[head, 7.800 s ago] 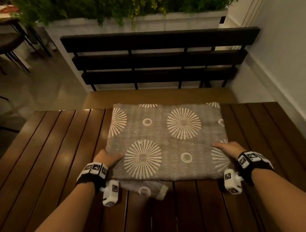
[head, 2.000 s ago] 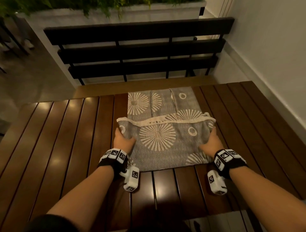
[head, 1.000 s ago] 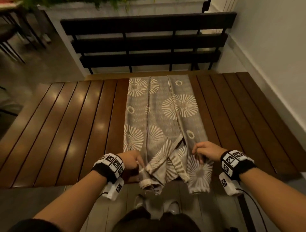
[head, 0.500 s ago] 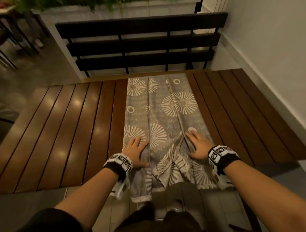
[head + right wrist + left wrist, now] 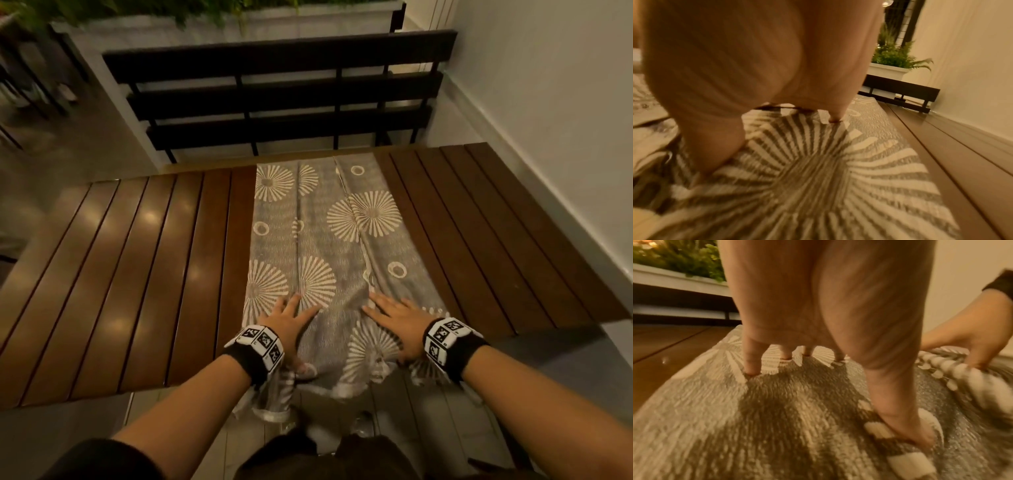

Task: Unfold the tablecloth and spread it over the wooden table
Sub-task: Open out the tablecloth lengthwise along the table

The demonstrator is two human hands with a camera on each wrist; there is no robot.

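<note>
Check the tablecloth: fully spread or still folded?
Still folded lengthwise. The tablecloth lies as a narrow strip with fold creases, bare wooden table either side; left hand and right hand press it flat.

No readable text anywhere (the wristbands (image 5: pixel 262 344) carry only black-and-white square marker patterns).

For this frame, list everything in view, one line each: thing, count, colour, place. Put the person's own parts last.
tablecloth: one, grey with white sunburst and ring print, lying as a narrow folded strip down the middle of the table, near end hanging over the front edge.
wooden table: one, dark brown slats, under the cloth.
bench: one, black slats, beyond the table's far edge.
planter: one, white with green plants, behind the bench.
wall: white, along the right.
left hand: fingers spread flat on the cloth's near part.
right hand: likewise flat on the cloth, beside it.
</note>
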